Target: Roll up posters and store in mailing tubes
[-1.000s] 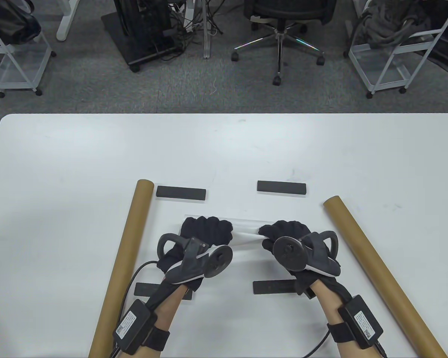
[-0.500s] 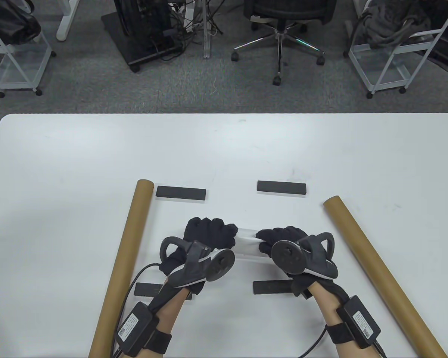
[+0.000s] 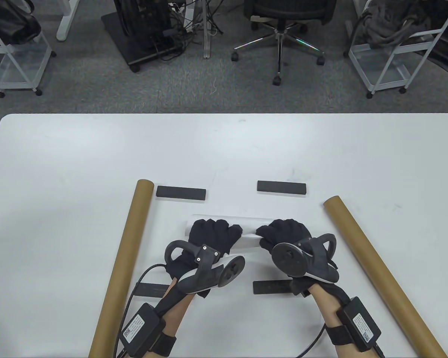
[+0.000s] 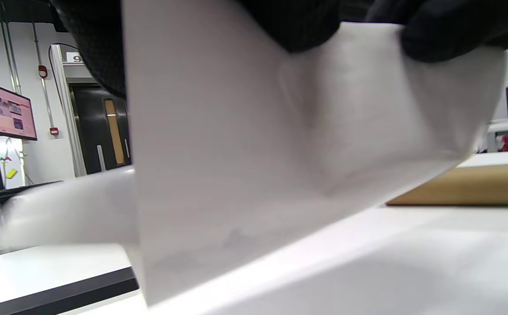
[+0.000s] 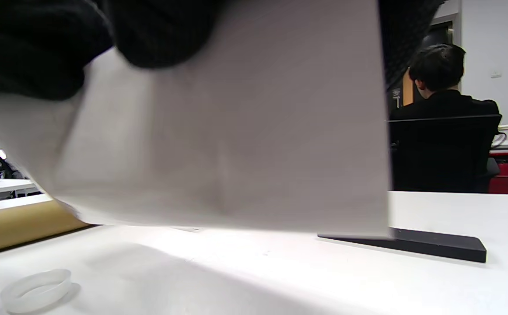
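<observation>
1. my left hand (image 3: 211,235) and my right hand (image 3: 283,233) both have their fingers curled over the white paper poster (image 3: 248,235), gripping the part-rolled sheet between them near the middle of the white table (image 3: 59,167).
2. the poster lies crosswise, its far edge showing just beyond my knuckles; in the wrist views the loose sheet hangs down from under my fingers (image 4: 437,39), so i judge the roll is only partly formed.
3. a long brown cardboard mailing tube (image 3: 125,257) lies on the left and a second brown cardboard tube (image 3: 380,272) on the right, both apart from the poster.
4. four flat black bar weights sit around the work spot; the far-left bar (image 3: 181,192) and far-right bar (image 3: 281,187) are clear of the paper.
5. risks: uneven grip could make the roll cone out at one end and then not fit a tube; squeezing too hard could crease it; easing off could let it spring open.
6. a small clear plastic ring (image 5: 35,289) lies on the table near my right hand; the roll could catch on it.
</observation>
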`<act>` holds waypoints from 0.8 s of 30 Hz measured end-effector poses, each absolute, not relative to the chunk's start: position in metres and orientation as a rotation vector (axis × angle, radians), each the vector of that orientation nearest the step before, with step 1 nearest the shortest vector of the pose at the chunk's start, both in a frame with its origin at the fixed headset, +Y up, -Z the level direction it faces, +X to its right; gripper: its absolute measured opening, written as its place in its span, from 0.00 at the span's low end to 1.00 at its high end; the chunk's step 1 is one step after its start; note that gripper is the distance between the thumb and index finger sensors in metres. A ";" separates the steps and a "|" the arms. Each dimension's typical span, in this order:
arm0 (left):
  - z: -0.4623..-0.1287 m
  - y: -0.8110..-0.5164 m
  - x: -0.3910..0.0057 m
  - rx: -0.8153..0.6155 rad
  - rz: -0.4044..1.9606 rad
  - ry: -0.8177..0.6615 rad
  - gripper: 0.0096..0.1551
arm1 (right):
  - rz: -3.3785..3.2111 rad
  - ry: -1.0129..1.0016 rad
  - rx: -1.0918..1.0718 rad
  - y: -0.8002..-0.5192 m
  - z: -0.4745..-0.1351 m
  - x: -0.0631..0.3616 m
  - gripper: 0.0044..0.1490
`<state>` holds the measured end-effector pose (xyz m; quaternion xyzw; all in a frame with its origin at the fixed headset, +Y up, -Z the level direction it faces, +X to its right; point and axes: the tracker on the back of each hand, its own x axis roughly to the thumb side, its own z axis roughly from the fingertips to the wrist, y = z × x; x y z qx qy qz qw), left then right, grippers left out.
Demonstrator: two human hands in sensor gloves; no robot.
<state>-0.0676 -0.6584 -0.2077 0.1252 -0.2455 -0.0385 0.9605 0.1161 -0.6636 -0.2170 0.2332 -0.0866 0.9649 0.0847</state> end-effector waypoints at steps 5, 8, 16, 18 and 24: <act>-0.209 -0.655 -0.070 0.219 -0.045 -0.541 0.22 | 2.868 -0.158 0.698 -0.665 -0.221 0.119 0.25; -0.209 -0.652 -0.069 0.220 -0.076 -0.562 0.30 | 2.849 -0.102 0.734 -0.665 -0.220 0.122 0.25; -0.213 -0.659 -0.069 0.190 -0.177 -0.546 0.26 | 2.982 -0.110 0.744 -0.671 -0.216 0.111 0.35; -0.211 -0.660 -0.068 0.178 -0.195 -0.543 0.18 | 2.956 -0.149 0.748 -0.669 -0.216 0.111 0.26; -0.200 -0.657 -0.060 0.213 -0.297 -0.552 0.17 | 2.980 -0.127 0.743 -0.670 -0.211 0.111 0.24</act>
